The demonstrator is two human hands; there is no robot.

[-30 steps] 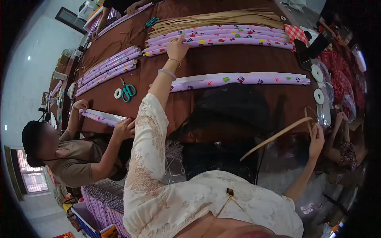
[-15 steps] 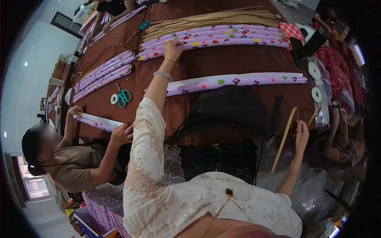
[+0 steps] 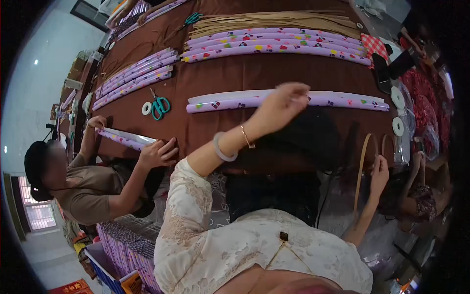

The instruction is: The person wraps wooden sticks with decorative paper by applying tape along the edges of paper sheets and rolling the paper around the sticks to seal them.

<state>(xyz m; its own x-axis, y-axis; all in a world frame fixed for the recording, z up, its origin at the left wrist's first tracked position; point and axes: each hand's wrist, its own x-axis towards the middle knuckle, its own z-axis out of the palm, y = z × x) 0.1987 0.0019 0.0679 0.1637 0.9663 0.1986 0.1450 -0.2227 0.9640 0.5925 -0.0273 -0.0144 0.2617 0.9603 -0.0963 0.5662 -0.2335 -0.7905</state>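
My left hand (image 3: 286, 105) hovers above a lilac patterned paper roll (image 3: 225, 104) that lies across the table with its white edge folded up. Its fingers are loosely bent, and nothing shows in them. The hand hides the middle of the roll. At the right table edge my right hand (image 3: 379, 176) is closed on a tan strip (image 3: 361, 171), which loops up and hangs down beside the wrist. Behind, several finished lilac rolls (image 3: 279, 49) lie side by side, with a bundle of tan strips (image 3: 274, 23) beyond them.
At the left a co-worker (image 3: 98, 191) handles another lilac roll (image 3: 128, 139). Teal-handled scissors (image 3: 159, 108) lie beside a white tape roll (image 3: 147, 108). More lilac rolls (image 3: 134, 78) lie further back. White tape rolls (image 3: 397, 126) and a black holder (image 3: 382, 73) stand at the right edge.
My left hand has left the finished rolls at the back and come nearer and to the right, over the front roll. My right hand still holds the tan strip, whose loop has bent.
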